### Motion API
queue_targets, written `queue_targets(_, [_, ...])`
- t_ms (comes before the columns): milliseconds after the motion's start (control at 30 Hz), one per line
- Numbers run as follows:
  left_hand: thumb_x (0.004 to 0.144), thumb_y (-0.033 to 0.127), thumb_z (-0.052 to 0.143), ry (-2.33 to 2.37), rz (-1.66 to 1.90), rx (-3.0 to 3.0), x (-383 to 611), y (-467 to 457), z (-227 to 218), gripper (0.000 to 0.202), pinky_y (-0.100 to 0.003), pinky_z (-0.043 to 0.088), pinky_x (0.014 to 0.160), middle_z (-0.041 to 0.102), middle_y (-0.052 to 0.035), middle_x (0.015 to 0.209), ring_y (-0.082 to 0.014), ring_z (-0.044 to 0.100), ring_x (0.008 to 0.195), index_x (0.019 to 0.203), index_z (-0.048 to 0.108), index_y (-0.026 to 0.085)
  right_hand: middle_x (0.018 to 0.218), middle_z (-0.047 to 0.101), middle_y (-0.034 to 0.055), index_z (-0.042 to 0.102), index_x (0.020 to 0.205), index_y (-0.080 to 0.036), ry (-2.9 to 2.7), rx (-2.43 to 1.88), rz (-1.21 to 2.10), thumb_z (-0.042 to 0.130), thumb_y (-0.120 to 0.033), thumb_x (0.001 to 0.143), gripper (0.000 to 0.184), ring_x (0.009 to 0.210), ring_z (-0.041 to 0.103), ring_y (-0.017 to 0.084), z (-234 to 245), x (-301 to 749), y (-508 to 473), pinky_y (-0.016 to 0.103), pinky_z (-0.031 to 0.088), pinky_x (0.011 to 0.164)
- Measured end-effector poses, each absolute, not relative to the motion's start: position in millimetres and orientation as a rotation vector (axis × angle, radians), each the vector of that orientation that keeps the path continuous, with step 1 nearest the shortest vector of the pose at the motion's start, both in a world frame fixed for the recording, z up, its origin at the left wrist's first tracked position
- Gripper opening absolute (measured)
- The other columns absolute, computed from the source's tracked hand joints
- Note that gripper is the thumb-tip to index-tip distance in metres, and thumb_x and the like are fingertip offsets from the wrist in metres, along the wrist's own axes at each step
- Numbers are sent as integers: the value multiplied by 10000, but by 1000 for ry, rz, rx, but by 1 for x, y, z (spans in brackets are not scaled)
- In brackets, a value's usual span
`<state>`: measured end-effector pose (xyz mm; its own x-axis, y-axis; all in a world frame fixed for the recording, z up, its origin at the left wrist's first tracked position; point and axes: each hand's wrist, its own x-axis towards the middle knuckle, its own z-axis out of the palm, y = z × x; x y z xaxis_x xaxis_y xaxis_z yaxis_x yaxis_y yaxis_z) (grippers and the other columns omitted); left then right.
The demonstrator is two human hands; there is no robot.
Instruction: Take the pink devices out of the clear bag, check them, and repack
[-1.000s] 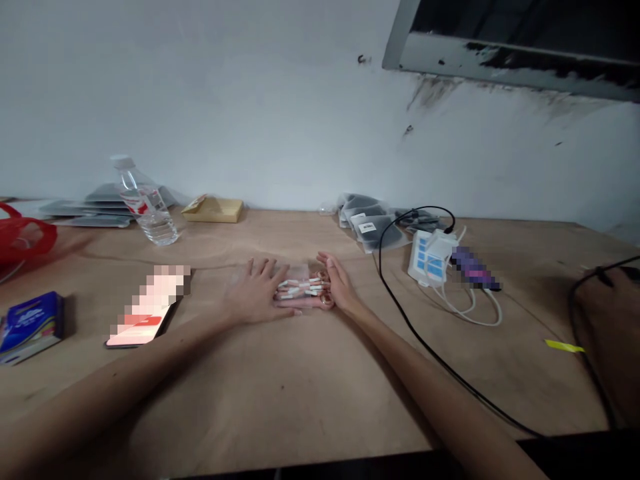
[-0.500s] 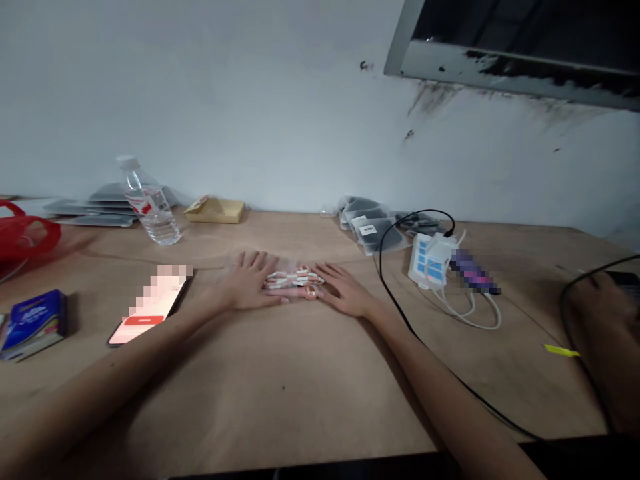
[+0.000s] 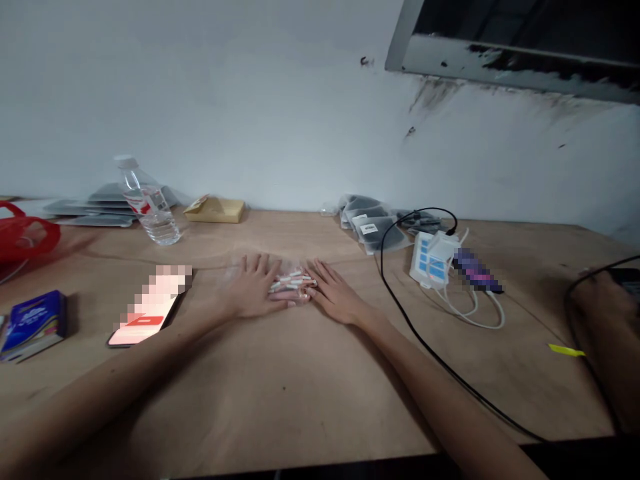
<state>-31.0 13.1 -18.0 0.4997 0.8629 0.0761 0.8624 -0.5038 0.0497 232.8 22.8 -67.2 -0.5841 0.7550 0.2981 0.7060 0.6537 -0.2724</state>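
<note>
Both my hands lie palm down on the wooden table [image 3: 300, 373]. Between them is a clear plastic bag [image 3: 293, 281] holding several small white and copper-coloured pieces, too small to name. My left hand [image 3: 255, 287] rests flat over the left part of the bag, fingers stretched forward and thumb along its near edge. Fingers extended, my right hand [image 3: 335, 293] touches the bag's right end. Part of the bag is hidden under the hands.
Left stand a phone [image 3: 150, 310], a blue tissue pack [image 3: 34, 323], a water bottle [image 3: 150, 203] and a red bag [image 3: 27, 233]. Behind lie a cardboard tray [image 3: 217, 210] and grey packets [image 3: 377, 227]. Right are a power strip [image 3: 429, 260], a black cable [image 3: 425, 343] and another person's hand [image 3: 605, 300].
My right hand has shifted slightly left, closer to my left hand. The small pieces in the bag are bunched more tightly and lie in a different arrangement.
</note>
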Motion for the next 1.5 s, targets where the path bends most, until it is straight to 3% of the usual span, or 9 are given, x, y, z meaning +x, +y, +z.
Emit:
queue_targets(133, [797, 855, 451, 1526, 208, 2712, -31, 13, -14, 1041, -662, 183, 1147, 385, -244, 1564, -473, 327, 1439, 1552, 312, 152, 1691, 184, 65, 276, 1605, -266, -2498, -1119, 155, 321, -488, 1075, 576, 1569, 84, 295, -70, 232, 23, 583, 212, 1247])
queue_targets(267, [744, 842, 556, 1454, 304, 2696, -33, 18, -5, 1061, -569, 311, 1113, 506, -219, 1460, -421, 445, 1347, 1516, 360, 142, 1694, 175, 66, 374, 1569, -265, -2486, -1109, 133, 327, -439, 1080, 522, 1564, 117, 315, -61, 235, 23, 590, 233, 1236])
queue_targets(467, [719, 841, 590, 1444, 350, 2701, -36, 21, -5, 1000, -539, 345, 1081, 548, -170, 1406, -406, 481, 1294, 1469, 421, 202, 1639, 348, 34, 521, 1472, -327, -2478, -1005, 51, 417, -325, 1063, 421, 1508, 320, 276, -46, 238, 21, 552, 354, 1189])
queue_targets(633, [713, 844, 595, 1424, 384, 2718, -37, 19, -9, 990, -554, 337, 1076, 533, -162, 1415, -411, 469, 1290, 1465, 429, 221, 1587, 436, 76, 591, 1410, -283, -2511, -985, -56, 485, -241, 1025, 402, 1473, 376, 301, -40, 230, 17, 565, 392, 1158])
queue_targets(800, [708, 835, 614, 1415, 385, 2718, -35, 19, -11, 985, -542, 342, 1074, 537, -161, 1401, -406, 461, 1292, 1457, 434, 221, 1481, 557, 87, 721, 1223, -281, -2484, -1005, -138, 544, -269, 1017, 272, 1402, 462, 312, -33, 226, 14, 566, 423, 1122])
queue_targets(1000, [705, 824, 624, 1442, 361, 2747, -27, 10, -11, 964, -574, 322, 1085, 523, -170, 1400, -419, 446, 1296, 1435, 459, 215, 1407, 606, 123, 779, 1115, -235, -2334, -972, 41, 584, -197, 976, 243, 1328, 532, 278, -47, 218, 15, 503, 461, 1103])
queue_targets(1167, [724, 797, 631, 1417, 326, 2742, -28, 11, -8, 901, -558, 342, 1078, 541, -164, 1380, -405, 472, 1275, 1394, 496, 211, 1520, 497, 152, 727, 1242, -218, -2330, -968, 188, 562, -265, 989, 306, 1430, 432, 288, -52, 223, 18, 523, 384, 1162])
queue_targets(1300, [701, 822, 636, 1333, 329, 2764, -36, 20, -7, 976, -541, 338, 1094, 526, -179, 1400, -402, 459, 1299, 1419, 472, 184, 1637, 305, 184, 532, 1472, -191, -2394, -1055, 285, 622, -542, 936, 647, 1512, 285, 353, -50, 240, 22, 577, 309, 1189])
queue_targets(1500, [730, 831, 597, 1311, 309, 2785, -34, 19, -9, 963, -581, 308, 1121, 512, -184, 1432, -408, 430, 1338, 1434, 460, 188, 1705, 95, 118, 451, 1531, -226, -2528, -1198, 334, 568, -688, 909, 783, 1554, 123, 383, -53, 234, 21, 563, 233, 1228])
